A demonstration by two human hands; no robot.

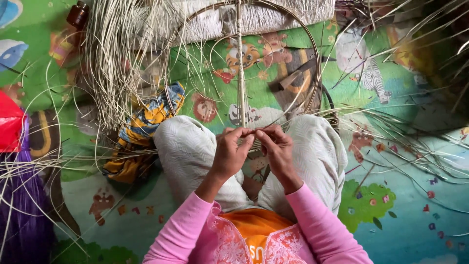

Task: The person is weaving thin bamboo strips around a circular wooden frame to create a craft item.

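Underneath everything, spread wide on all sides of the fingers: play mat on the floor, green and blue, printed with cartoon animals. Far out ahead of the fingers, at the top edge: folded pale quilted cloth. Ahead and to the left of the fingers: big loose bundle of pale cane strands, fanning down over the mat; more loose strands trailing off to the right. Directly ahead of the fingers, rising away from the knees: round cane hoop, with a smaller ring inside it and a straight pale centre rib running down its middle toward the hands. Far left of the fingers: purple bundle with something red above it. Left of the fingers, beside the knee: crumpled yellow, blue and black patterned cloth. Ahead and right, inside the hoop: dark tool lying on the mat, kind not clear. Far ahead to the left, at the top edge: small brown bottle. Between the knees, at the lower end of the rib: left hand and right hand, fingertips meeting. Left fingers curled shut, pinching a thin strand at the hoop's near rim; right fingers closed on the same strand just beside them, the two pinches nearly touching.
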